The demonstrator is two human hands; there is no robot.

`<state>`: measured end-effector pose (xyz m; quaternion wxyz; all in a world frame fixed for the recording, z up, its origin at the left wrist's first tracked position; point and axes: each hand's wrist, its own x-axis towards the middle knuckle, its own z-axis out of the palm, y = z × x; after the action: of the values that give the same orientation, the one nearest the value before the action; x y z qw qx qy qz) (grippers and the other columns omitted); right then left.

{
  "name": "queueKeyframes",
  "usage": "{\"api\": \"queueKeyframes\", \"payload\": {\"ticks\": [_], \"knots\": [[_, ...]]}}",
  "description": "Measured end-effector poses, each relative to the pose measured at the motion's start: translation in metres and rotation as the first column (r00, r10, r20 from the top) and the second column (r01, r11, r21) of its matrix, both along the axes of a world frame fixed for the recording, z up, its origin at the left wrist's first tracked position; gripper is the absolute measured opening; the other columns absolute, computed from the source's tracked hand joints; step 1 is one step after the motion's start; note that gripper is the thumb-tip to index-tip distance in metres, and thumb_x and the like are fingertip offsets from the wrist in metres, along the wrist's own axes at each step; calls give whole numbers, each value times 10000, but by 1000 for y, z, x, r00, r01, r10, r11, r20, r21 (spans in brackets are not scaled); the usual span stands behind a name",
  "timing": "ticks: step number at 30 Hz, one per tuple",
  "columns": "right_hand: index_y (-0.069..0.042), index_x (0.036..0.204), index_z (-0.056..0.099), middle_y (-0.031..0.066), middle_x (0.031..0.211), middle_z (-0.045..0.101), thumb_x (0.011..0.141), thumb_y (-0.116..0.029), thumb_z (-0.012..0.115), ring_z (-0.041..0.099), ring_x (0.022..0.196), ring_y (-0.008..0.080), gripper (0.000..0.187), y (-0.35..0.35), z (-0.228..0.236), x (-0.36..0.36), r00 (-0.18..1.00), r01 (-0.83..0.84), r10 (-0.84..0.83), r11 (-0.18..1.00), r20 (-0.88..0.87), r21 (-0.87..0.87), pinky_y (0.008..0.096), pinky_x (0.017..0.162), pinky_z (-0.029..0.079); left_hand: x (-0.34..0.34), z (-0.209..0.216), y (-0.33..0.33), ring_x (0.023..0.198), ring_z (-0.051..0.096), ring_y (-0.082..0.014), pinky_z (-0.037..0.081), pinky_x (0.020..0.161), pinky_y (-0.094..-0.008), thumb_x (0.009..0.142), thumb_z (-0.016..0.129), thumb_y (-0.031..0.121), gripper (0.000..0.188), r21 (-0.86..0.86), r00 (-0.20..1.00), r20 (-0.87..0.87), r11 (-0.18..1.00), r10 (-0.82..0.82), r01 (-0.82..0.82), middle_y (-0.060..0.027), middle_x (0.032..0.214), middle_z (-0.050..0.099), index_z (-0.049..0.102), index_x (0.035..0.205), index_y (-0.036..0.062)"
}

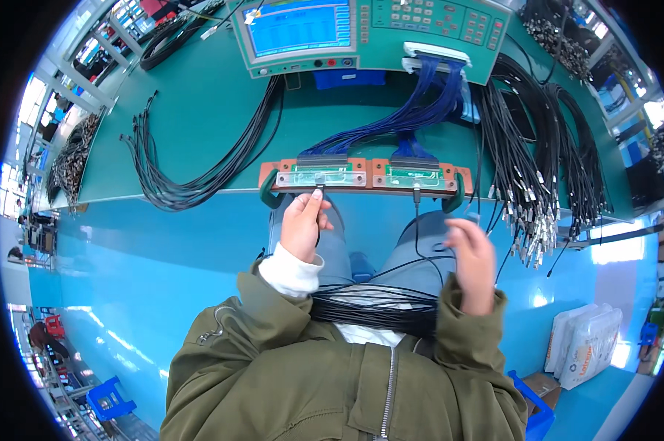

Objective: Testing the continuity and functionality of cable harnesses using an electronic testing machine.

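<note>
Bundled black cables [376,309] cross my lap [402,270] at the lower centre of the frame.
Right of centre, my right hand [473,253] curls in a blur, and I cannot tell whether it holds anything; at centre, my left hand [303,224] pinches a black plug [321,186] at the left end of an orange-brown fixture [376,174]; a green tester [380,35] stands at the top.

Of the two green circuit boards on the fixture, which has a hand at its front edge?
The left board: the left hand pinches a black plug there; no hand touches the right board.
</note>
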<state>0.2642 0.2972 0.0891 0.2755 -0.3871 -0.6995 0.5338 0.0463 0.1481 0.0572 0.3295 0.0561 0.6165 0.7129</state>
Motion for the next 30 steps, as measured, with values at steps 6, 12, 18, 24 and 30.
{"api": "queueKeyframes", "payload": {"ticks": [6, 12, 18, 24, 30], "knots": [[14, 1013, 564, 118, 1003, 588, 852, -65, 428, 550, 898, 239, 225, 48, -2, 207, 550, 450, -799, 528, 242, 720, 300, 811, 420, -63, -9, -108, 637, 537, -168, 432, 607, -259, 760, 551, 89, 147, -559, 696, -613, 828, -373, -49, -58, 764, 628, 655, 837, 18], [-4, 1022, 564, 177, 951, 596, 844, -169, 463, 550, 838, 317, 262, 40, -22, 290, 355, 186, -591, 804, 724, 565, 348, 772, 435, -136, -128, -271, 628, 526, -177, 440, 609, -270, 786, 568, 336, 314, -737, 664, -643, 74, -381, -671, -94, 738, 621, 659, 859, 44], [-33, 1112, 528, 148, 958, 602, 850, -232, 499, 560, 806, 273, 330, 52, 0, 236, 461, 187, -364, 931, 809, 312, 340, 748, 440, -133, -27, -198, 437, 425, -99, 343, 425, -211, 846, 467, 519, 548, -274, 800, -217, 752, 559, -600, -34, 589, 518, 589, 663, 17], [-17, 1046, 550, 104, 887, 590, 853, -136, 503, 540, 758, 187, 232, 28, 36, 144, 806, 172, -333, 923, 489, 345, 273, 712, 439, -140, -24, -136, 405, 384, -77, 273, 373, -201, 844, 502, 487, 503, -169, 812, -146, 795, 565, -583, -14, 548, 503, 570, 617, 42], [16, 885, 567, 86, 760, 559, 852, -57, 471, 505, 653, 146, 125, -9, 42, 87, 979, 198, -201, 974, 18, 114, 238, 624, 426, -122, -20, -116, 409, 374, -63, 260, 373, -187, 840, 544, 417, 424, -100, 644, -127, 637, 754, -765, -2, 539, 502, 577, 642, 44]]}}
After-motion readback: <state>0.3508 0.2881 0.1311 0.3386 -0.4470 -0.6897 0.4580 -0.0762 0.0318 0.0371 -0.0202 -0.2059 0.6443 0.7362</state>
